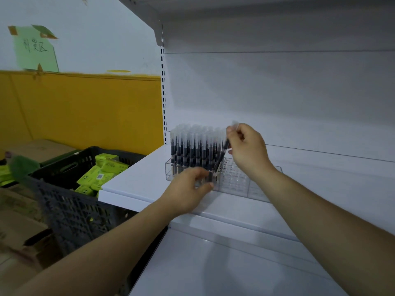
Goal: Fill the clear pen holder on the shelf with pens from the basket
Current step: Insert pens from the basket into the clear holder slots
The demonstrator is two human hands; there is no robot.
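Trainee: Pens [192, 146] stand capped and upright in the 9 o'clock half of the clear pen holder [241, 182], which sits on the white shelf [136, 178]. The sockets toward 3 o'clock show bare. Where are the hands?

Supervisor: The right hand [249, 149] pinches the capped top of one dark pen [222, 155] between thumb and fingertips. That pen leans, its top toward 1 o'clock and its lower end down at the 3 o'clock edge of the standing block. The left hand [190, 189] sits at the holder's 6 o'clock wall with fingers curled. Blur hides whether it grips the wall or only rests there.

Trainee: So what could go wrong?

Supervisor: Probably the lean. If the tip misses its socket, it may wedge between neighbours or land in a hole already taken. A push from the top could then tip the nearest row like dominoes. The pinch is also on the cap, so a pull could slip the cap off.

Trainee: And the holder?

Supervisor: It stands near the shelf's front edge. Should the left hand lift away while the right presses sideways, the light plastic might slide. The black basket [70, 201] lies at 9 o'clock, below shelf level, holding green boxes [100, 169]. Loose pens cannot be made out in it, so the next supply may need unboxing.
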